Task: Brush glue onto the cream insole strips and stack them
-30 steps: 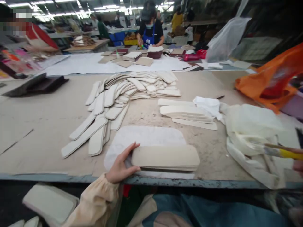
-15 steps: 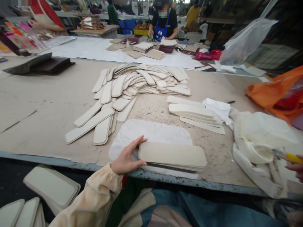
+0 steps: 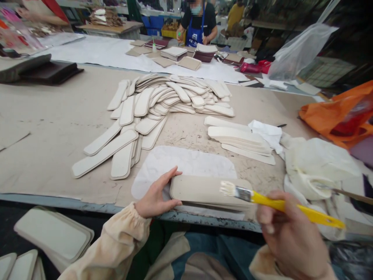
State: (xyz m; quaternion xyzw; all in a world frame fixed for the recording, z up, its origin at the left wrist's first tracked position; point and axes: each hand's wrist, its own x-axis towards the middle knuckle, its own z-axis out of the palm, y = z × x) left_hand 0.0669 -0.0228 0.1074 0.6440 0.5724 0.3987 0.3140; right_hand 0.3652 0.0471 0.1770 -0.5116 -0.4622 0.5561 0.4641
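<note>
At the table's near edge, my left hand (image 3: 159, 196) braces the left end of a stack of cream rectangular panels (image 3: 201, 188), thumb on its near side and fingers on its far side. The stack lies on a white sheet (image 3: 186, 161). My right hand (image 3: 294, 229) is closed around the yellow handle of a paintbrush (image 3: 271, 200). Its pale, coated bristles are over the right part of the top panel; I cannot tell whether they touch it. A container wrapped in whitish plastic (image 3: 320, 159) stands to the right, with a stick resting in its opening.
A heap of cream strips (image 3: 175, 97) spreads beyond the sheet. More strips (image 3: 239, 140) lie fanned at right, near an orange bag (image 3: 340, 112). Further panels (image 3: 55, 233) sit below the table edge at left. A co-worker (image 3: 198, 27) stands across the table.
My right hand has come in from the right edge, bringing the brush from the plastic-wrapped container to above the stack. My left hand keeps its place at the stack's end.
</note>
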